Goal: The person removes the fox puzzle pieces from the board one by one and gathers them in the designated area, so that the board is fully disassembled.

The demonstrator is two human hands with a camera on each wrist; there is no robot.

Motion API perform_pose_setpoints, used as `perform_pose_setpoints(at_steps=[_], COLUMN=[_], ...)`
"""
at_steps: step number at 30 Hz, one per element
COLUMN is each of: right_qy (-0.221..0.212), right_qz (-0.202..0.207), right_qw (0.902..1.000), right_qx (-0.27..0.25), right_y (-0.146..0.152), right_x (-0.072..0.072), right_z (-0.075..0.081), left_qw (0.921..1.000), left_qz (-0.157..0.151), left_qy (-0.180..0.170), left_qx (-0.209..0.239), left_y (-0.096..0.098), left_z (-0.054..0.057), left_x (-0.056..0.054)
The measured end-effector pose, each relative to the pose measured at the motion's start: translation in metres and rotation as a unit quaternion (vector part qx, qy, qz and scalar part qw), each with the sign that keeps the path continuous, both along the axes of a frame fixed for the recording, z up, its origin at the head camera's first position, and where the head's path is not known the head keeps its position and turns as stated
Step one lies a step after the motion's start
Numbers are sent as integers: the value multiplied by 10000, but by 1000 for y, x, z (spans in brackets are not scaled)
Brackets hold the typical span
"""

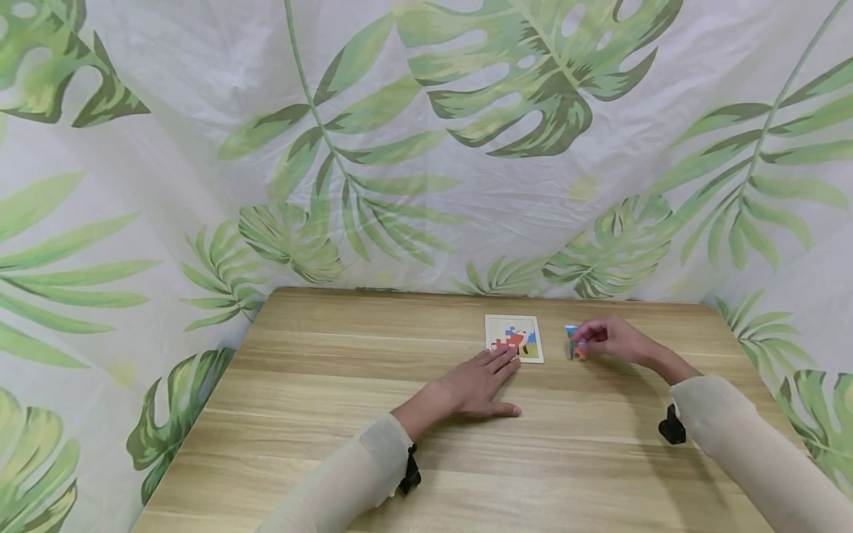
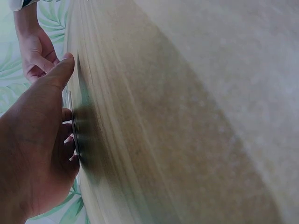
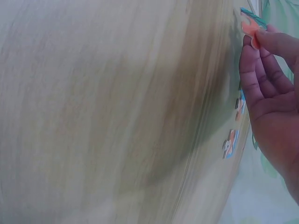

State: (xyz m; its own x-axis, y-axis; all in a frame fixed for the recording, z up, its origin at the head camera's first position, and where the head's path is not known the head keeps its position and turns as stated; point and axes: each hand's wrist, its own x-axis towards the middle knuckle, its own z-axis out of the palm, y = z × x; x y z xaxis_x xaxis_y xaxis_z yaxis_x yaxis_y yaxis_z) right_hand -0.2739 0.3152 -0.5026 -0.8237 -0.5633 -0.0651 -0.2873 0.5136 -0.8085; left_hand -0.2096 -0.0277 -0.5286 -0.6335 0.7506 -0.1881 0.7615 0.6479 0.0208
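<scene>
My left hand (image 1: 476, 385) lies relaxed with its fingers out, the fingertips over the near edge of a shallow puzzle tray (image 1: 497, 329) near the far side of the wooden table (image 1: 320, 414). Inside the tray's white border, a picture in orange-red, blue and green fills the right and lower part, its upper left showing pale; my fingers cover some of the lower edge, and the details are too small to read. To the right of the tray, my right hand (image 1: 613, 339) pinches an orange puzzle piece (image 3: 249, 27) between thumb and fingers. A teal strip shows at its far end, and I can't tell whether that belongs to the same piece. Loose pieces (image 3: 229, 144) lie on the table beside this hand, one partly hidden behind my palm in the right wrist view. From the left wrist, the tray is only a thin edge behind my fingers, and my thumb blocks whatever the other hand holds. My sleeves (image 1: 740, 437) are cut off by the frame.
</scene>
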Motion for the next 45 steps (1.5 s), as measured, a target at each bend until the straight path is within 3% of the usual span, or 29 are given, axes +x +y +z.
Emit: perform_pose_setpoints(at_steps=[45], right_qy=[786], right_qz=[-222], right_qw=[9948], right_qx=[602], right_y=[-1], right_x=[1], right_z=[-9], left_qw=[10000], left_qz=[2], left_qy=[-67], left_qx=[52], left_y=[-1], left_z=[3], left_x=[1])
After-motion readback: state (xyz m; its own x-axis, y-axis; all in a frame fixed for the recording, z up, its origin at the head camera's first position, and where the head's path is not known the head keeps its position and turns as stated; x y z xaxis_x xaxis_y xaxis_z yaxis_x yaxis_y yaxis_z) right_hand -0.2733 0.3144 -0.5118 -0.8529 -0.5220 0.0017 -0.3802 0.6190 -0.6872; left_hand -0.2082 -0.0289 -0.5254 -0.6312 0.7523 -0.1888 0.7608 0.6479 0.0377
